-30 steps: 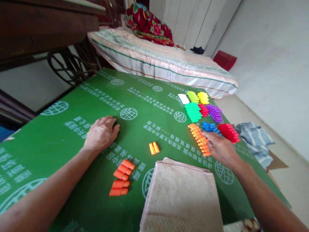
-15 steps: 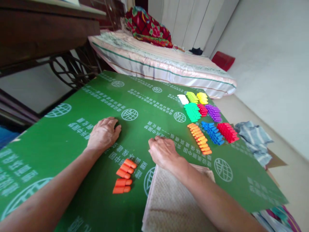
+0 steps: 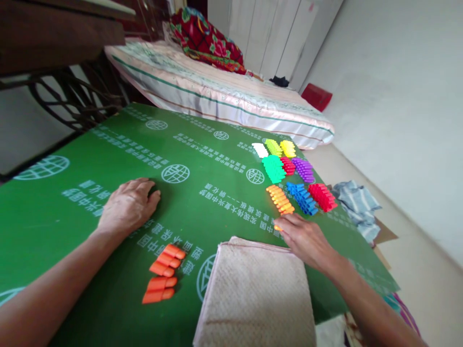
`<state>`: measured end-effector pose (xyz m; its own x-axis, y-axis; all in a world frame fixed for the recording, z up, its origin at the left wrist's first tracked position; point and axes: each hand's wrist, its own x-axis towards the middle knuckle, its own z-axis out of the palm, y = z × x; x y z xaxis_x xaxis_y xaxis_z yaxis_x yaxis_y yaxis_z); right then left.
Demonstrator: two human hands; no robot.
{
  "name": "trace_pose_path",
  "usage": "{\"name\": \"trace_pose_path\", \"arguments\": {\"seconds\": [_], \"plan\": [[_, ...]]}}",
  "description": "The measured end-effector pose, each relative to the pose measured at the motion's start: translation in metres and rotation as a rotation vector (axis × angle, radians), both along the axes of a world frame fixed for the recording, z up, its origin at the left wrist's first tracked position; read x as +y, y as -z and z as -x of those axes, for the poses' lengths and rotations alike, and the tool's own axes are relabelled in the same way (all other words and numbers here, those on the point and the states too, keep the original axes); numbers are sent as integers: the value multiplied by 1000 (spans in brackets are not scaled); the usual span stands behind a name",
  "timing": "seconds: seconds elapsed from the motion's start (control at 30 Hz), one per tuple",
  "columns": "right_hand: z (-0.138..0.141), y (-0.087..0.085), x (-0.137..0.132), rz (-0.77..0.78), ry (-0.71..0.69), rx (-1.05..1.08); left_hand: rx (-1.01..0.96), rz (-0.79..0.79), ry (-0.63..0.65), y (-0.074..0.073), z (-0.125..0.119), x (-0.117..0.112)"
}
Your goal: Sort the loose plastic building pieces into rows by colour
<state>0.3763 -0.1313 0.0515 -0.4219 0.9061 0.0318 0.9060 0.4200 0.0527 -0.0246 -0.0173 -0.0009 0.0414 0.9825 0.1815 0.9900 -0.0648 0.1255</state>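
My left hand [image 3: 128,205] lies palm down on the green board [image 3: 202,197], fingers stretched and thumb apart, holding nothing. Beyond the folded beige cloth [image 3: 256,289], my right hand [image 3: 307,239] has its fingers closed at the near end of a row of light-orange plastic caps [image 3: 279,198]. One light-orange cap [image 3: 278,228] pokes out from under its fingertips; the rest of it is hidden. Nearer to me, below my left hand, several darker orange caps [image 3: 164,265] lie side by side in two small groups.
Blue caps [image 3: 302,197], red caps [image 3: 323,196], purple caps [image 3: 303,169], green caps [image 3: 274,168] and yellow caps [image 3: 288,148] stand grouped at the board's far right. Past the board are a bed [image 3: 217,96] and a grey striped cloth [image 3: 356,205].
My right hand has moved right, from above the beige cloth to the light-orange row, and closed on a cap there. My left hand stays resting on the board; the view has shifted somewhat.
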Motion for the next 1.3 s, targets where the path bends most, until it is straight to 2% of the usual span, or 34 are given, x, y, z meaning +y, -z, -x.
{"name": "trace_pose_path", "arguments": {"seconds": [0.1,0.17,0.3,0.47,0.6,0.8,1.1,1.3], "plan": [[-33,7,2,-123,-21,-40,1,-8,5,-1,0,0],[-46,10,5,-179,-70,-53,3,-10,6,-2,-1,-1],[-54,16,11,-234,-166,-78,10,4,-4,-2,-4,0],[-60,25,14,-283,-202,-63,13,-1,-2,-1,-1,0],[-68,31,12,-323,-184,-4,8,-1,-4,-1,-1,-2],[-71,33,9,-297,-115,127,-7,8,-19,-3,-5,-3],[-67,41,11,-228,34,119,-7,-1,-1,-1,-4,-2],[-68,35,10,-224,55,124,-8,2,-1,-3,-3,-4]]}}
